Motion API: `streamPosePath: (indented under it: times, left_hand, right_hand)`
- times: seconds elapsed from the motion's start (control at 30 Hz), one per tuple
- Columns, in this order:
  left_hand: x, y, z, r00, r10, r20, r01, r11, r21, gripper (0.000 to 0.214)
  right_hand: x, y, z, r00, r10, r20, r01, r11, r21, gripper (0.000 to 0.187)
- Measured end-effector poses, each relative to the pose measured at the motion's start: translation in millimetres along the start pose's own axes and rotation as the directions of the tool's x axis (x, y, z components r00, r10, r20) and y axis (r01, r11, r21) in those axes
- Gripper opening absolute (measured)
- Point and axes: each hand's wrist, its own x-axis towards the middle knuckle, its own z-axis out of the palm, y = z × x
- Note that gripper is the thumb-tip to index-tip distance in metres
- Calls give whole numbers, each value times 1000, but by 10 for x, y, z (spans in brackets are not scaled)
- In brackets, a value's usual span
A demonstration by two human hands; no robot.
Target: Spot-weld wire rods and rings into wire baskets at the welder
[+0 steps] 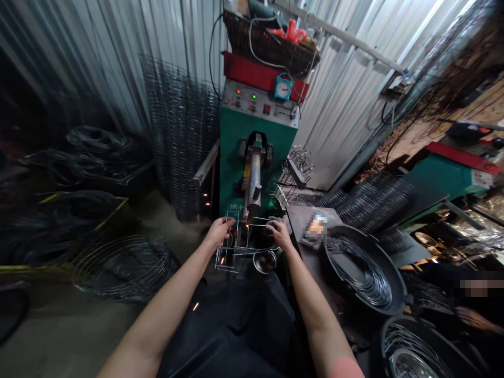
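My left hand (219, 232) is closed on a small wire frame (227, 258), made of thin metal rods with square corners. My right hand (279, 233) pinches the right end of a thin metal wire (259, 225), which runs left toward the frame. Between my hands, the electrode tip of a green spot welding machine (230, 157) meets the wire, with an orange glow there. Sparks fly at the lower left. Just below my right hand sits a round shiny metal bowl (264, 261). The exact joint is too small to make out.
Right of the machine stands a table (295, 220) with a black round tray (397, 278) of wire rings. Coiled wire (126, 268) lies on the floor at left. Stacked wire rings (179, 136) rise beside the machine. A person's hand (478, 317) shows at far right.
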Motion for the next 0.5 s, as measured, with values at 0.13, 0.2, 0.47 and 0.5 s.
streamPosePath:
  times: [0.13, 0.2, 0.47, 0.5]
  left_hand:
    - [-22, 19, -10, 1000, -5, -20, 5, 1000, -9, 23]
    - [-55, 3, -19, 1000, 0, -24, 0, 1000, -15, 25]
    - [-518, -132, -92, 999, -33, -38, 30, 997, -74, 29]
    - [-597, -134, -113, 997, -61, -39, 58, 995, -81, 28]
  right_hand:
    - [-54, -63, -3, 995, 29, -93, -29, 1000, 0, 17]
    - [-222, -124, 13, 969, 44, -242, -49, 999, -13, 20]
    - [-1597, -626, 538, 932, 80, 354, -207, 918, 339, 28]
    - [-1701, -702, 578, 922, 52, 385, -207, 904, 374, 26]
